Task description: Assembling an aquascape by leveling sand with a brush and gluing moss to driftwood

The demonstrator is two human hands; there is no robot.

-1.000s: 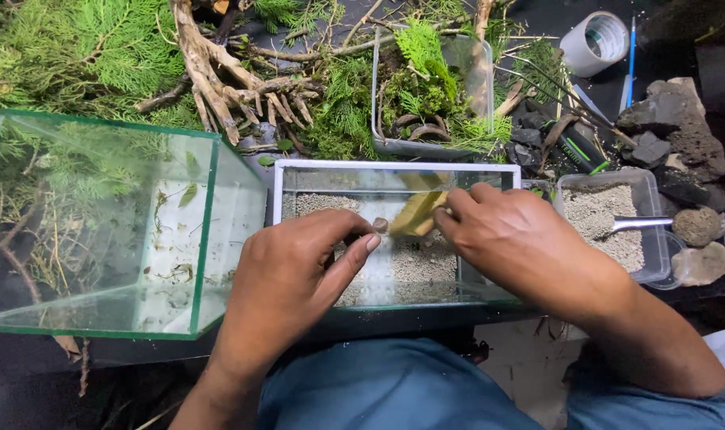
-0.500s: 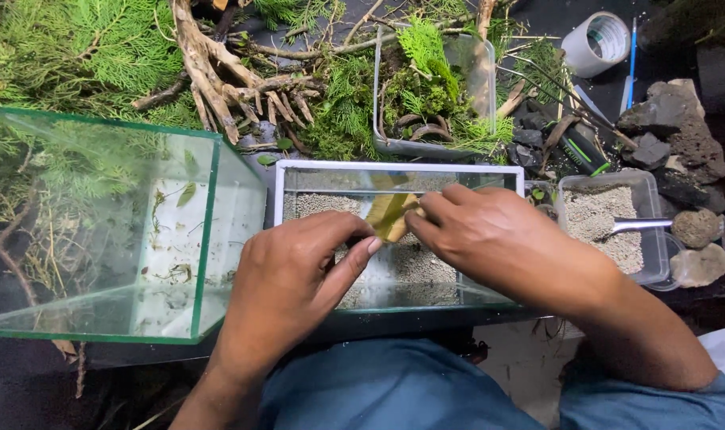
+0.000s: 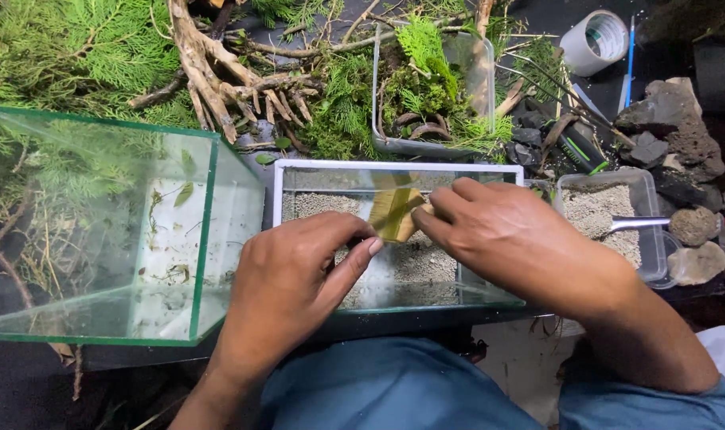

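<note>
Both hands work inside the small glass tank (image 3: 490, 169). The right hand (image 3: 506, 239) pinches a yellowish flat scraper (image 3: 394, 213), its lower edge down at the sand bed (image 3: 414, 267); the left hand (image 3: 295, 279) rests over the sand with fingers curled together, holding nothing visible. Levelling goes best with the blade kept low and drawn in light, even strokes. Beside it, a plastic tub (image 3: 653, 239) holds pale gravel and a metal scoop (image 3: 637, 224); the larger glass tank (image 3: 207, 231) holds only plant scraps.

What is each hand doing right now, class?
Left hand: curled over the small glass tank; hold cannot be told.
Right hand: closed on a yellowish flat scraper.
</note>
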